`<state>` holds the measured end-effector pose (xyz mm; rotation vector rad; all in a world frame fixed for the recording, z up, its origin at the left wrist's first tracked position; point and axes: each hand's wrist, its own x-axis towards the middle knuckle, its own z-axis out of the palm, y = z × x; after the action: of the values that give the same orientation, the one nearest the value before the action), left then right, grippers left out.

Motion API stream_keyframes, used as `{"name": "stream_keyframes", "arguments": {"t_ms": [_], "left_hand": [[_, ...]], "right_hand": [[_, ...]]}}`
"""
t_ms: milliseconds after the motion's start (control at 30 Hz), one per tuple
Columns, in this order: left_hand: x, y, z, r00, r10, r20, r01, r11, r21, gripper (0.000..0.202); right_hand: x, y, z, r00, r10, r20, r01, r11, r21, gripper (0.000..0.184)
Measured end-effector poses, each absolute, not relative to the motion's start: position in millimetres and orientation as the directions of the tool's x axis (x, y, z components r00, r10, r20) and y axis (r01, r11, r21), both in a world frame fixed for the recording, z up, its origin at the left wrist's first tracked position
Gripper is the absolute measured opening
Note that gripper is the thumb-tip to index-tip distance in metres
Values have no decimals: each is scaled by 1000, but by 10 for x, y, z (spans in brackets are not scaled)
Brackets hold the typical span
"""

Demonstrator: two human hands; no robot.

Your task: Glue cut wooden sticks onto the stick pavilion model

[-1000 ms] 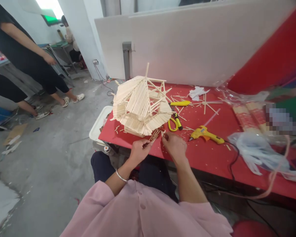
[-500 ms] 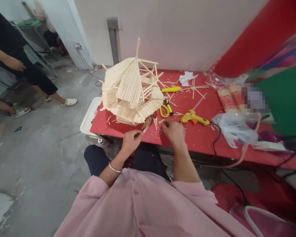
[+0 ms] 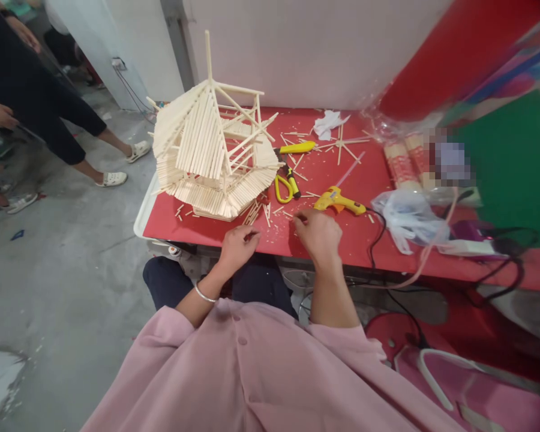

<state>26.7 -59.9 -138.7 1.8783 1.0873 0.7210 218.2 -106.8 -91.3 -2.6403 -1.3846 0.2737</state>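
Red table (image 3: pixel 184 233) — pale stick pavilion (image 3: pixel 200 141), half-slatted — left hand (image 3: pixel 236 247) loosely parted; right hand (image 3: pixel 319 234), grip unclear.

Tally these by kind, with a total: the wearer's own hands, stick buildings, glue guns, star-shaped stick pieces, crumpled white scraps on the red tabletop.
Own hands: 2 (left hand, right hand)
Stick building: 1
Yellow glue gun: 1
Star-shaped stick piece: 1
Crumpled white scrap: 1
Total: 6
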Motion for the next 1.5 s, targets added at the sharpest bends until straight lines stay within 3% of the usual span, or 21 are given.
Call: {"name": "stream_keyframes", "arguments": {"t_ms": [300,467,600,933,1500], "left_hand": [[192,-606,-1414,398,913,87,475,-287,832,13],[97,-590,-1398,306,943,129,656,-307,689,16],[53,-565,-1381,335,937,100,714,-322,622,18],[162,-597,-1386,371,928,8,785,-318,532,18],[72,-562,-1490,333,939,91,661,-301,687,16]], "right_hand": [[2032,-753,-1003,388,921,-28,887,-382,-259,35],[1956,-743,-986,288,955,-64,903,-293,-313,31],[1798,-782,-1033,207,975,-86,903,-224,-368,29],[1577,-737,-1116,196,973,-120,909,-227,-351,32],[1490,-592,-1030,240,952,-188,942,-276,-194,32]]}}
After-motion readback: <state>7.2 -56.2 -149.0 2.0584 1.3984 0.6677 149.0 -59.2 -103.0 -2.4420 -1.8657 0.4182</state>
